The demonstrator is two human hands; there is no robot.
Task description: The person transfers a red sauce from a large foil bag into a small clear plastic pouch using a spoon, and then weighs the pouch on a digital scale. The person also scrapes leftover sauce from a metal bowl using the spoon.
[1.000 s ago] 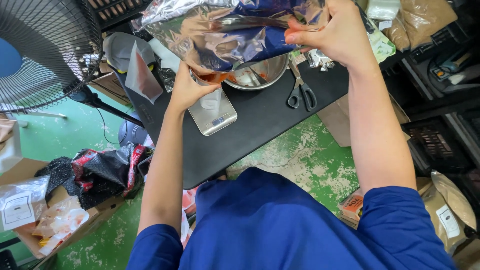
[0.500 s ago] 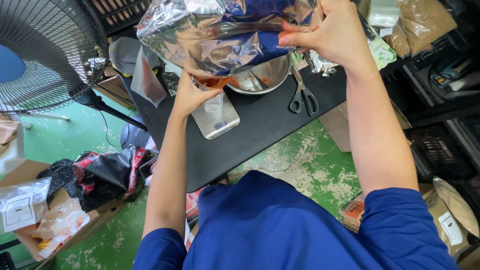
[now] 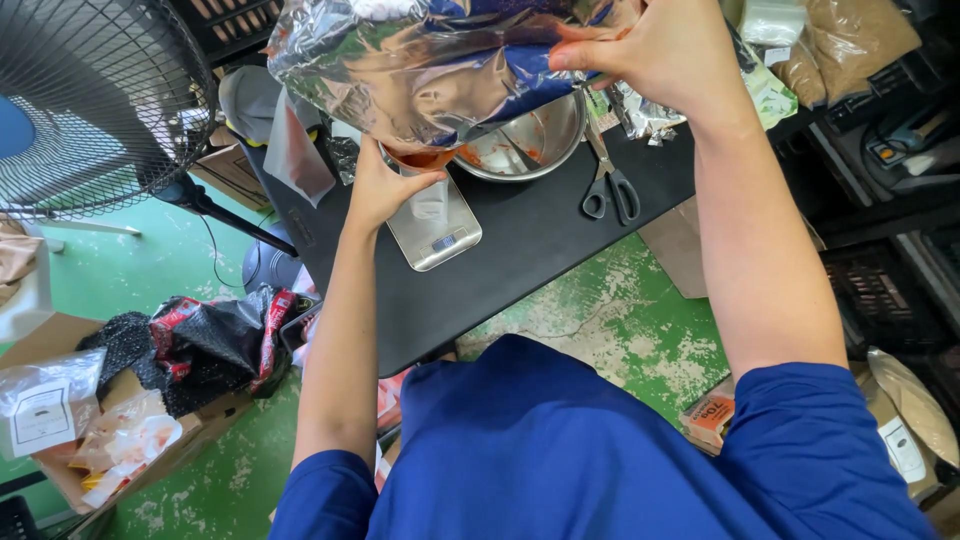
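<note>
A large crinkled silver foil bag [image 3: 430, 70] is held up over the black table [image 3: 520, 250], tilted with its mouth down to the left. My right hand [image 3: 660, 50] grips its upper right end. My left hand [image 3: 385, 185] supports the lower open corner, where orange-red powder [image 3: 425, 158] shows at the mouth. Directly under that corner sits a small steel kitchen scale [image 3: 435, 230] with a clear pouch on it. A steel mixing bowl [image 3: 535, 135] with orange residue stands just behind the scale.
Black-handled scissors [image 3: 610, 185] lie right of the bowl. A standing fan [image 3: 90, 100] is at the far left. Boxes and plastic bags [image 3: 110, 420] crowd the green floor on the left, and crates and packets [image 3: 880, 60] line the right.
The foil bag has shifted a little and tipped lower at the left. My left hand stays under its open corner above the scale.
</note>
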